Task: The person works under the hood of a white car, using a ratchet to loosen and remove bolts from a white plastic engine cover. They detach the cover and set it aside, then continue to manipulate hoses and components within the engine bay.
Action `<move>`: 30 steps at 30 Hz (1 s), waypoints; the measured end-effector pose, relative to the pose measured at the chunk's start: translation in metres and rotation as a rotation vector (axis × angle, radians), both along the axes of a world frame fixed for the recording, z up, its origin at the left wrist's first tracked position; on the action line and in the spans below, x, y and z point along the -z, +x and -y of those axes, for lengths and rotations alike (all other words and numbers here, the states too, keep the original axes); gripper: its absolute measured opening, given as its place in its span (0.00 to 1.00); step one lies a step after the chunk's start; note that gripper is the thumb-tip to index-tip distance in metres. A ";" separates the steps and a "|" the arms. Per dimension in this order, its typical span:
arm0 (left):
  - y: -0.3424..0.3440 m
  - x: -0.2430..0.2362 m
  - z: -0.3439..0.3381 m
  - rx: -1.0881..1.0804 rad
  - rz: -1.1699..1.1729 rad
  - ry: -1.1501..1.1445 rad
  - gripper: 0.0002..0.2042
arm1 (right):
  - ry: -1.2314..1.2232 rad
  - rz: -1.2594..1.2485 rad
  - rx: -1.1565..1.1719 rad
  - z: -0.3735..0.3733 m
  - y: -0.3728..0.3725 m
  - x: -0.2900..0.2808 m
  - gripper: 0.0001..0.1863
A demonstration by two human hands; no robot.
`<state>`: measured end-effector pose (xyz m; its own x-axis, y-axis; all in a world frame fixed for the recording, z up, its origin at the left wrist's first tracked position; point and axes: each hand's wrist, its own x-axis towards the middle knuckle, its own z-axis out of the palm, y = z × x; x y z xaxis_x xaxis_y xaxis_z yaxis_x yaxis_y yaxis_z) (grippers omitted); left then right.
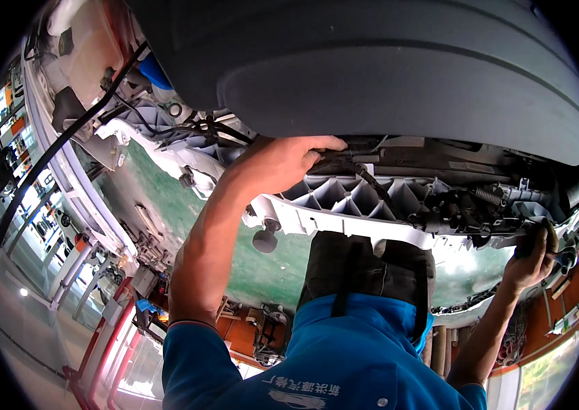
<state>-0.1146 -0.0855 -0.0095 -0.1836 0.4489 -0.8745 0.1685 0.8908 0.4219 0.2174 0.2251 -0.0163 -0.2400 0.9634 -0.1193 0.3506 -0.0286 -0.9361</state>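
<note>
My left hand (296, 158) reaches to the dark hoses and wiring (344, 160) just under the edge of a large dark-grey panel (399, 89), its index finger stretched out and thumb apart, other fingers partly hidden. Below them runs a white ribbed plastic carrier (354, 222) with a round black rubber mount (265, 239). At the far right, my right hand (535, 263) is closed round a black tool (562, 260), its exact kind unclear, beside the dark connectors and fittings (481, 212) along the carrier.
A black hose (47, 157) arcs down the left, past a translucent reservoir (88, 51) and a blue cap (153, 68). Beyond are a green floor (269, 273), red metal equipment (108, 321), white rails (78, 184) and orange workbenches (562, 294). My blue-shirted body fills the lower middle.
</note>
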 end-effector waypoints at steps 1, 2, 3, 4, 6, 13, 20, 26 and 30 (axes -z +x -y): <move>-0.002 0.000 0.003 0.000 0.009 0.009 0.17 | 0.009 0.017 -0.036 -0.001 0.002 0.000 0.12; -0.003 0.000 0.005 -0.001 0.017 0.018 0.17 | 0.017 0.034 -0.071 -0.004 0.006 0.000 0.12; -0.003 0.001 0.007 0.009 0.024 0.021 0.17 | 0.042 0.069 -0.102 -0.008 0.013 0.001 0.13; -0.004 0.002 0.008 0.019 0.028 0.026 0.17 | 0.069 0.102 -0.131 -0.011 0.019 0.002 0.13; -0.006 0.002 0.009 0.026 0.045 0.026 0.17 | 0.185 0.158 -0.195 -0.015 0.027 0.008 0.13; -0.014 -0.007 -0.001 0.027 0.063 0.030 0.18 | 0.122 0.222 -0.243 -0.027 0.054 0.013 0.14; -0.009 0.014 0.007 0.027 0.082 0.324 0.25 | -0.052 0.050 -0.203 -0.025 0.040 0.004 0.13; -0.003 0.016 -0.006 0.083 0.211 0.049 0.27 | 0.004 0.049 -0.101 -0.010 0.016 0.000 0.12; -0.004 0.021 -0.004 0.055 0.191 0.145 0.26 | 0.089 0.140 -0.200 -0.018 0.029 0.002 0.13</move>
<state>-0.1190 -0.0819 -0.0305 0.0069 0.5770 -0.8167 0.1197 0.8104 0.5735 0.2465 0.2428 -0.0183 -0.4143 0.9065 -0.0813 0.4673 0.1352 -0.8737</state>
